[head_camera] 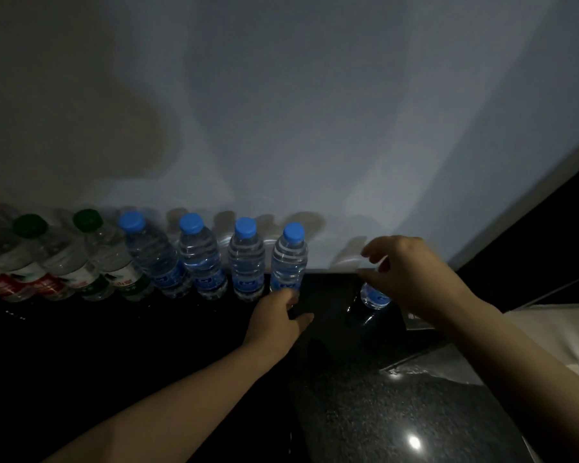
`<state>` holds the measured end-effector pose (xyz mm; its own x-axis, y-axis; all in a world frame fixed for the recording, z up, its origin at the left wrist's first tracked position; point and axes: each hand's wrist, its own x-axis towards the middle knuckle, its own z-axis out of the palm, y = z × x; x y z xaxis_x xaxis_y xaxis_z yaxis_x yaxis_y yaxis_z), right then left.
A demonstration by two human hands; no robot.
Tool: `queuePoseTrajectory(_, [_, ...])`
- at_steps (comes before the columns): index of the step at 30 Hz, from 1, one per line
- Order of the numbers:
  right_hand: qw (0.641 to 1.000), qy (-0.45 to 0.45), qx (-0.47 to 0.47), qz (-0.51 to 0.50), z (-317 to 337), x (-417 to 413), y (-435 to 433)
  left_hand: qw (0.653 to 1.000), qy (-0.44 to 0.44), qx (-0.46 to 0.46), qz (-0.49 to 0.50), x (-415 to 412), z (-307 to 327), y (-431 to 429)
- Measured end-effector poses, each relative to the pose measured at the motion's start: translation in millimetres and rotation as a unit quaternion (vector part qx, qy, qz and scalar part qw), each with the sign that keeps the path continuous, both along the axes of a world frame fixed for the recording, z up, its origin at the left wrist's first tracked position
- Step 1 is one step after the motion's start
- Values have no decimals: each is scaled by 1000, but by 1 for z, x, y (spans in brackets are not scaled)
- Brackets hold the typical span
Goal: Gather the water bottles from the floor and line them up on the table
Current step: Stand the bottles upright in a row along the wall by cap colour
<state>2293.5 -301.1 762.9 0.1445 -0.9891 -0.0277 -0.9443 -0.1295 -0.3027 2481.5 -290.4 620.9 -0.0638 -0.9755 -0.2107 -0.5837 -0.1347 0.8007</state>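
Observation:
Several water bottles stand in a row along the wall on the dark table (147, 345): red- and green-capped ones (91, 255) at the left, then blue-capped ones (201, 255). My left hand (278, 322) holds the base of the rightmost bottle in the row (290, 259), fingers curled at its foot. A gap further right, another blue-label bottle (373, 297) stands on the table. My right hand (411, 279) arches over it with thumb and fingers spread and loosely curved, hiding its cap and upper body.
A pale wall (315, 128) rises right behind the row. A speckled dark stone surface (398, 412) lies at the lower right, with white cloth or paper (555, 332) at the right edge. The scene is dim.

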Motion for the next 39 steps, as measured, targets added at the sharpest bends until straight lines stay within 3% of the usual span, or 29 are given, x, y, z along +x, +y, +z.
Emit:
queuePoseTrajectory(13, [991,58,6,-121,-16,-77,8,997,6,-29,-71,-53,-1,-2])
queuePoseTrajectory(17, [989,19,9,-144,-29,-75,-7,996,3,-24,-80,-61,-6,-5])
queuePoseTrajectory(24, [994,9,13,-112,-47,-72,-31,995,-41,-28,-92,-78,-16,-18])
queuePoseTrajectory(37, [997,6,-13,-71,-60,-81,-38,997,-14,32,-76,-118,-40,-39])
queuePoseTrajectory(39, [998,6,-8,-60,-60,-82,-37,997,-24,5,-78,-122,-41,-42])
